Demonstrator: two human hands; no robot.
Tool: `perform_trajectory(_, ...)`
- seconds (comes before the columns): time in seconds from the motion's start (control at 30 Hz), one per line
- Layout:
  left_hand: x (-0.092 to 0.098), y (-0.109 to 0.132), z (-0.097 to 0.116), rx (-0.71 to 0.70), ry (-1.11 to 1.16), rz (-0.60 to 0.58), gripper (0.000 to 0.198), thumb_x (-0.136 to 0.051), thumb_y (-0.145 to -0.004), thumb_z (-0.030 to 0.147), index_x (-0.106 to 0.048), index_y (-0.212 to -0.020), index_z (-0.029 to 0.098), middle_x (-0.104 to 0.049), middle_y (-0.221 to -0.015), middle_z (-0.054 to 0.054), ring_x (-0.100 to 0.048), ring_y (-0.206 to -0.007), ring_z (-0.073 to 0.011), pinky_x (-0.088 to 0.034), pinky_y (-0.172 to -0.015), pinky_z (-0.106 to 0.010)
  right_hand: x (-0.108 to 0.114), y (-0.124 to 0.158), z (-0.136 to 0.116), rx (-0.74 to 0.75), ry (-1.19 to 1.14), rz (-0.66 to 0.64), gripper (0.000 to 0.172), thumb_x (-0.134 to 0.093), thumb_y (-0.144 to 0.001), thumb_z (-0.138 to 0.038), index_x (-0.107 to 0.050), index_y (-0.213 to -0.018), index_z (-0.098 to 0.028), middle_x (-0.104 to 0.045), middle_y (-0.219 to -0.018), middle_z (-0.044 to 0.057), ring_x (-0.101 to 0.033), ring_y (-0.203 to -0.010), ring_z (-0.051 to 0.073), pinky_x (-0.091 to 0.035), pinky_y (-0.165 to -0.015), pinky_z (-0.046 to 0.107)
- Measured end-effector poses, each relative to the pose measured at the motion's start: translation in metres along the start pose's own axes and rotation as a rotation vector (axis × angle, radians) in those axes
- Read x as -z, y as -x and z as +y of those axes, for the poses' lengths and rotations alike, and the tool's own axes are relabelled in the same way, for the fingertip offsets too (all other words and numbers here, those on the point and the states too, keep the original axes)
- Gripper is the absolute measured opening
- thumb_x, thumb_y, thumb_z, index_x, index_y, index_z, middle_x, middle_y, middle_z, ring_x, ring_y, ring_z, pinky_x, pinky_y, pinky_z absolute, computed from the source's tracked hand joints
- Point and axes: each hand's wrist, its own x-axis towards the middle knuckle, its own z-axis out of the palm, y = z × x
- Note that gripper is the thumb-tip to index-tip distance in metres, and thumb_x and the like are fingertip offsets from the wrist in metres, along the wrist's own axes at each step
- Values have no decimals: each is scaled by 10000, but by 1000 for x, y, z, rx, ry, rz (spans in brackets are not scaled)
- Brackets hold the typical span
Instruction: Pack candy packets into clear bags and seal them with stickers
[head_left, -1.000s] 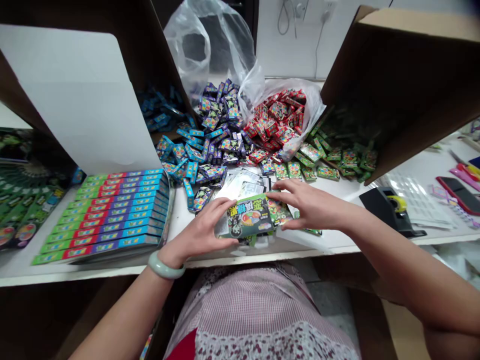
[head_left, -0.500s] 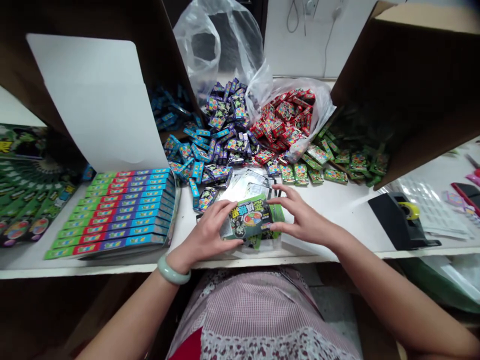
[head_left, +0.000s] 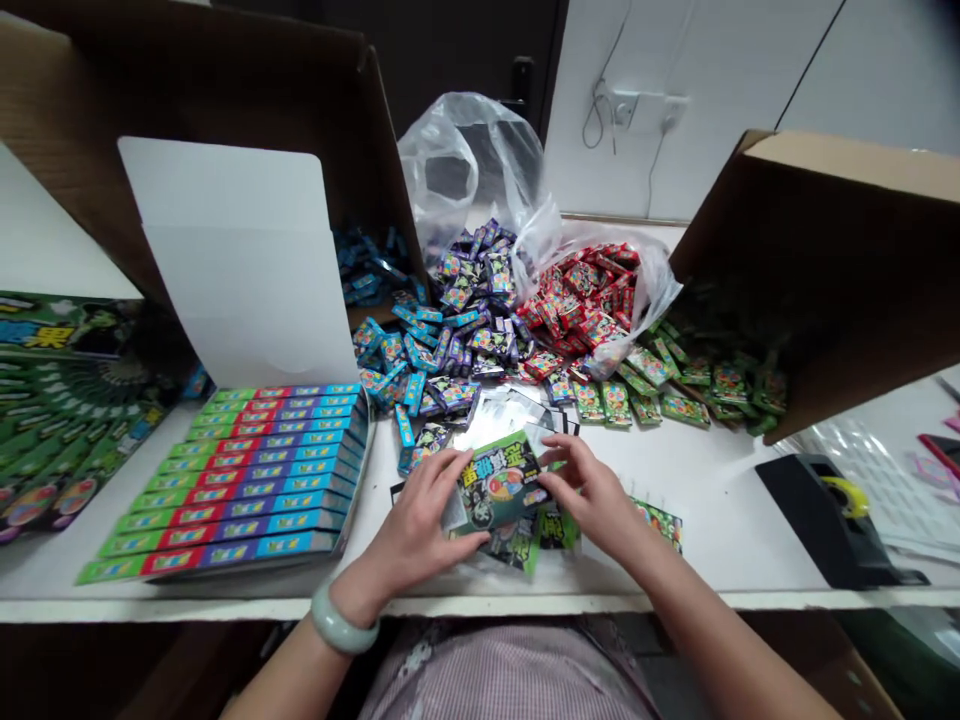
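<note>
My left hand [head_left: 420, 520] and my right hand [head_left: 596, 495] both grip a small green printed box [head_left: 501, 482] just above the white table's front edge [head_left: 525, 600]. Left fingers curl round its left end, right fingers pinch its right end. More green packets [head_left: 525, 540] lie flat under it, and silvery foil packets [head_left: 499, 415] lie just behind. A pale green bangle [head_left: 339, 625] sits on my left wrist.
An open display tray [head_left: 247, 480] filled with rows of coloured boxes stands at the left, its white lid up. Behind lie heaps of small blue [head_left: 397, 345], purple [head_left: 472, 270], red [head_left: 585, 295] and green boxes [head_left: 697, 385], plastic bags and cardboard cartons [head_left: 847, 250]. A black tape dispenser [head_left: 832, 515] stands right.
The view has tilted up and back. My right hand has drawn in closer to the green box, and both hands keep hold of it.
</note>
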Motion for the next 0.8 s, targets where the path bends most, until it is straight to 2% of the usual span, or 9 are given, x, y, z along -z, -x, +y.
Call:
perform_trajectory(0.17, 2, 0, -3, -12, -9, -3, 901, -760, -737, 326, -253, -1475, 225, -448, -1343, -160, -441, -1269, -352, -392, -1069, -559, -7, -6, 4, -33, 1, 21, 249, -497, -910, -323, -595, -1116, -223, -695, -987, 60, -646, -879, 209, -509, -792, 364)
perform_trajectory(0.37, -5, -2, 0, -16, -21, -59, 1018, -775, -728, 363, -137, -1510, 230, -402, -1388, -182, -403, -1302, -379, -371, -1080, -580, -23, -8, -4, 15, -105, 28, 204, -615, -847, -388, -648, -895, -193, -648, -871, 46, -618, -794, 188, -520, -665, 294)
perform_trajectory(0.47, -2, 0, -4, 38, -52, -26, 981, -745, -745, 323, -138, -1509, 234, -390, -1403, -178, -405, -1304, -380, -366, -1084, -593, -13, -17, -4, 72, -175, -116, 241, -589, -871, -393, -665, -995, -201, -681, -922, 45, -651, -820, 183, -539, -691, 295)
perform_trajectory(0.5, 1, 2, -6, 63, -54, -4, 943, -725, -757, 313, -156, -1505, 237, -395, -1397, -171, -416, -1297, -371, -379, -1080, -582, -5, -25, -2, 104, -152, -168, 261, -566, -887, -390, -668, -1041, -206, -697, -945, 49, -664, -841, 186, -545, -709, 301)
perform_trajectory(0.57, 7, 5, -10, 95, -51, 21, 882, -695, -778, 325, -189, -1496, 242, -405, -1387, -159, -441, -1279, -354, -411, -1068, -556, 16, -52, 5, 142, 46, -155, 301, -476, -940, -367, -668, -1107, -206, -720, -996, 66, -677, -898, 192, -548, -753, 317)
perform_trajectory(0.63, 13, 7, -13, 97, -50, 23, 865, -686, -781, 345, -203, -1493, 248, -410, -1382, -151, -458, -1268, -348, -434, -1056, -543, 38, -90, 13, 123, 420, 39, 350, -368, -982, -290, -667, -1137, -195, -713, -1084, 92, -659, -995, 194, -525, -845, 333)
perform_trajectory(0.67, 15, 8, -13, 95, -52, 17, 870, -687, -778, 346, -202, -1494, 254, -411, -1384, -148, -463, -1266, -348, -439, -1054, -542, 47, -112, 17, 111, 502, 68, 340, -385, -971, -246, -670, -1142, -174, -689, -1152, 121, -627, -1078, 220, -485, -926, 368)
perform_trajectory(0.73, 17, 10, -13, 92, -51, 9, 897, -695, -764, 334, -188, -1500, 263, -410, -1389, -146, -467, -1268, -352, -447, -1049, -543, 60, -154, 23, 106, 596, 31, 314, -445, -928, -165, -685, -1129, -169, -676, -1194, 128, -604, -1120, 236, -445, -973, 372)
perform_trajectory(0.8, 18, 11, -13, 98, -52, 5, 911, -698, -754, 323, -182, -1502, 267, -416, -1390, -148, -473, -1266, -356, -459, -1040, -543, 65, -189, 25, 103, 658, -75, 291, -549, -839, -89, -719, -1060, -174, -701, -1144, 111, -616, -1084, 237, -435, -965, 343)
